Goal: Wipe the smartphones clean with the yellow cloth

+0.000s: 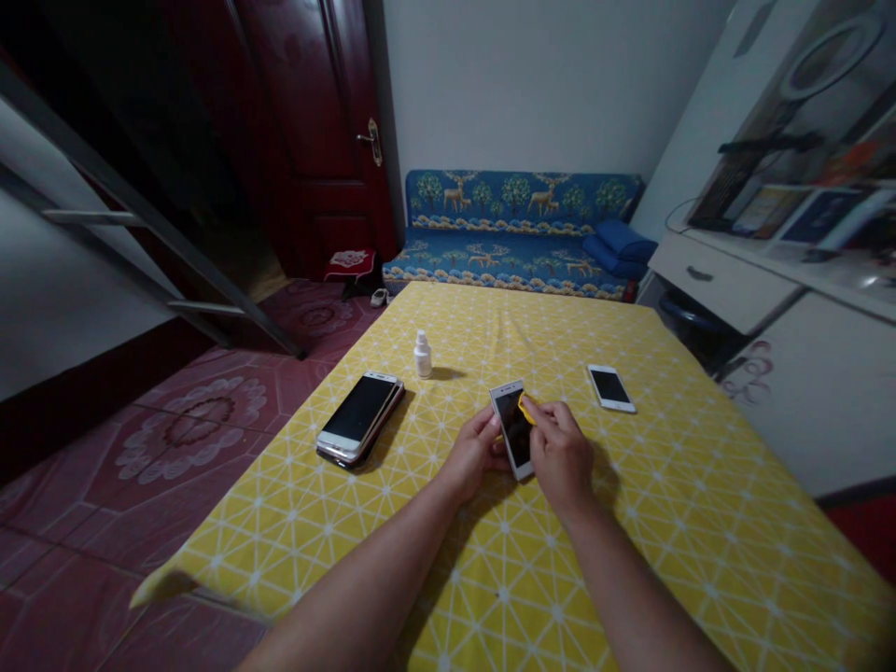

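Observation:
My left hand (476, 453) is closed round the left edge of a white smartphone (513, 431), which is tilted up over the table with its dark screen towards me. Pinched in the fingers of my right hand (562, 455) is a small yellow cloth (526, 409), pressed against the upper right of that screen. To the left lies a stack of smartphones (359, 415), a white one with a black screen on top. A small white bottle (423, 356) stands upright behind the stack. Another white smartphone (611, 388) lies face up to the right.
A yellow patterned tablecloth (504, 569) covers the table. Beyond its far edge is a blue sofa (490, 247) with folded blue cushions (620, 247). A white cabinet (805, 373) stands at the right, a metal ladder (147, 219) at the left, near a dark red door (315, 131).

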Available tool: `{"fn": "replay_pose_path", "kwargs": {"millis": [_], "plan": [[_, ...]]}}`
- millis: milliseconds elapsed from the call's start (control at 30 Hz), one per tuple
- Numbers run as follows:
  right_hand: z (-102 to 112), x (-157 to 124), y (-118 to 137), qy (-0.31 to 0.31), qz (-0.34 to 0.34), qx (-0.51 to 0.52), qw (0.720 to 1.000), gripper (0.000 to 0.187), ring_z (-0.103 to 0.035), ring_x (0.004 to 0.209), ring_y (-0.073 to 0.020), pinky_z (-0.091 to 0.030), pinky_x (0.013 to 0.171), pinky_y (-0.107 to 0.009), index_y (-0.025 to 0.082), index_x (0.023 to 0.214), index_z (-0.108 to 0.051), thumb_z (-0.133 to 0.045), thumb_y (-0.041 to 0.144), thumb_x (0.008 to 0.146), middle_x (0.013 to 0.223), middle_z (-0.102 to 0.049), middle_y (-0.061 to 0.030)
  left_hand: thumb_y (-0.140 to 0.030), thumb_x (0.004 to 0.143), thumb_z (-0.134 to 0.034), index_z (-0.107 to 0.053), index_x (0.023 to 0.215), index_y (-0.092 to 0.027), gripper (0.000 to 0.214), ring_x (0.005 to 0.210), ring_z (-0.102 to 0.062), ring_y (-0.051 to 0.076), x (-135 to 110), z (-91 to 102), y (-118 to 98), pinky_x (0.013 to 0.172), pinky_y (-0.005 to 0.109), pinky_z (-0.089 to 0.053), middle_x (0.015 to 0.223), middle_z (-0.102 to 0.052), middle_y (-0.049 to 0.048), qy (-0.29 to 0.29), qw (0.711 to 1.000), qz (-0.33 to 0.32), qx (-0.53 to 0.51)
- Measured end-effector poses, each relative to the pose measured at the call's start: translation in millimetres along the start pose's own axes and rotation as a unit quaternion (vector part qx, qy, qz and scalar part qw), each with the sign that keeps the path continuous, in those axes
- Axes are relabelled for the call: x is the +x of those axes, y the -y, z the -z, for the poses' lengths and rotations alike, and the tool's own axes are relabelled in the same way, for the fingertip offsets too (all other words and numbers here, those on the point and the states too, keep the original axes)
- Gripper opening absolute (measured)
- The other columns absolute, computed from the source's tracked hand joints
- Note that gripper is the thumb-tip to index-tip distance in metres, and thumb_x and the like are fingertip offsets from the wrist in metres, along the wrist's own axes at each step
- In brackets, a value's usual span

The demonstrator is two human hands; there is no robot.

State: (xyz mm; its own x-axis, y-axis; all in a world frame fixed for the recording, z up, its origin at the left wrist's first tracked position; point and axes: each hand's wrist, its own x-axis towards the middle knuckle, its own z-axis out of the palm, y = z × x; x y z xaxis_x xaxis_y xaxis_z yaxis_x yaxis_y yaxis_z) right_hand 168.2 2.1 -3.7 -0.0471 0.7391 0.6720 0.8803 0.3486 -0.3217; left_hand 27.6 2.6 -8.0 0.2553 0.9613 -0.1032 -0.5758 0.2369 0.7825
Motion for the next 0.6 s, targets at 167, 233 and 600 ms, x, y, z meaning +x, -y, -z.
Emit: {"fn": "replay_pose_path", "kwargs": {"millis": [167, 233, 600], "plan": [[3, 1, 18, 0.027, 0.071, 0.041, 0.996, 0.046, -0.060, 0.085, -0.0164, -0.049, 0.072, -0.025, 0.027, 0.120, -0.067, -0.043, 0.005, 0.089, 0.093, -0.061, -0.0060, -0.054, 0.076, -0.069, -0.065, 0.112, -0.023, 0.048, 0.061, -0.056, 0.011, -1, 2.4, -1, 0.059, 0.031, -0.055, 0.091, -0.063, 0.0060, 0.040, 0.998, 0.005, 0.043], [3, 3, 16, 0.018, 0.057, 0.025, 0.998, 0.045, -0.060, 0.086, -0.0171, -0.049, 0.071, -0.026, 0.028, 0.119, -0.068, -0.044, 0.005, 0.089, 0.093, -0.061, -0.0061, -0.055, 0.076, -0.068, -0.065, 0.115, -0.024, 0.050, 0.062, -0.058, 0.013, -1, 1.7, -2, 0.060, 0.032, -0.055, 0.091, -0.064, 0.0066, 0.046, 0.998, 0.013, 0.046], [0, 6, 11, -0.003, 0.070, 0.039, 0.997, 0.041, -0.059, 0.091, -0.0186, -0.049, 0.075, -0.028, 0.029, 0.122, -0.067, -0.041, 0.012, 0.094, 0.100, -0.059, -0.0074, -0.054, 0.080, -0.065, -0.061, 0.125, -0.026, 0.053, 0.059, -0.058, 0.012, -2, 0.7, 0, 0.059, 0.030, -0.053, 0.089, -0.064, 0.0057, 0.064, 0.995, 0.025, 0.071]]}}
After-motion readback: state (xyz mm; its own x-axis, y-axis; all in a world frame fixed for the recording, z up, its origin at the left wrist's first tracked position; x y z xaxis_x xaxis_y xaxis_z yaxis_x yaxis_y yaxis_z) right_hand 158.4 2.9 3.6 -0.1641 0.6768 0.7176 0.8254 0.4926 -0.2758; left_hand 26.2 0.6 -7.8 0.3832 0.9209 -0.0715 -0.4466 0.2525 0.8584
